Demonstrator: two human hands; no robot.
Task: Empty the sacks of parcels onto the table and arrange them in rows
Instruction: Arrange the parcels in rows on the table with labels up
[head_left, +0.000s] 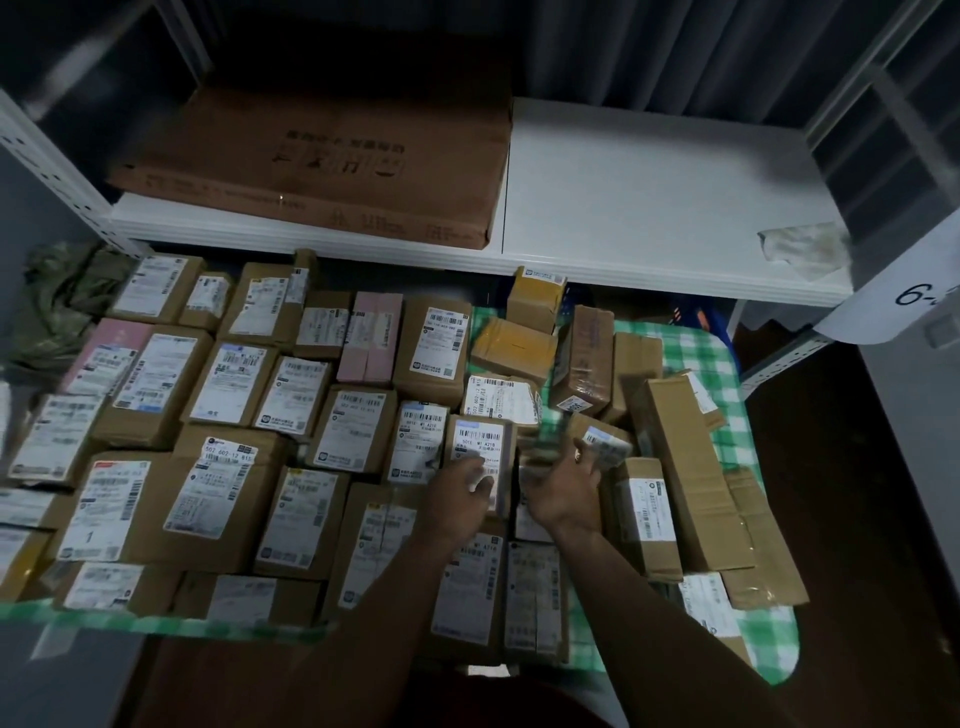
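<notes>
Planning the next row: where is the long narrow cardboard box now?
Head view, right side of the table: the long narrow cardboard box lies slanted atop the unsorted parcels, just right of the right hand, which holds a small parcel.

White metal shelf across upper view; large flat brown carton with dark print lying on its left half; crumpled pale wrapper near its right front corner; perforated upright at left; corrugated wall behind; paper label marked "6-" at right; blue crate under shelf; green-checked cloth below.
</notes>
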